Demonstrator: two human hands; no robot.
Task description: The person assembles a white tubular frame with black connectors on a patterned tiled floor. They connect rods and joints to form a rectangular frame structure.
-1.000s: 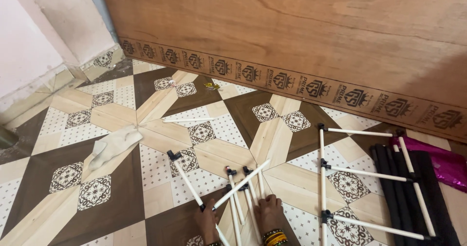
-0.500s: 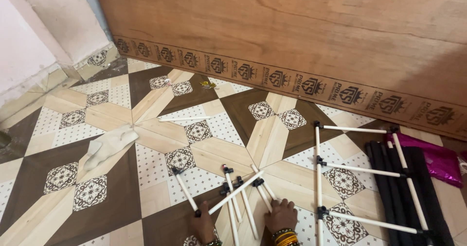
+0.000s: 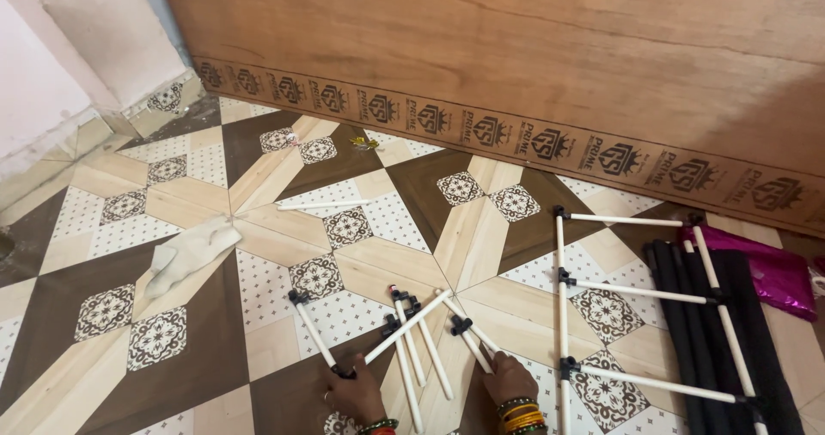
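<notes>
Several white rods with black plastic connectors (image 3: 411,323) lie fanned out on the patterned tile floor. My left hand (image 3: 354,395) grips the near end of one rod (image 3: 313,332) at its black joint. My right hand (image 3: 507,378), with bangles on the wrist, holds the near ends of two other rods (image 3: 468,339). To the right lies an assembled white rod frame (image 3: 636,293) with three crossbars.
A large plywood sheet (image 3: 533,65) leans along the wall at the back. A pale cloth (image 3: 189,253) lies on the floor at left. Black fabric (image 3: 718,323) and a pink shiny wrapper (image 3: 769,272) lie at right. One loose white rod (image 3: 322,204) rests farther back.
The camera view has shifted slightly, with the floor sliding down-right. My hands have stayed on the near ends of the rods, and the fan of rods has barely moved.
</notes>
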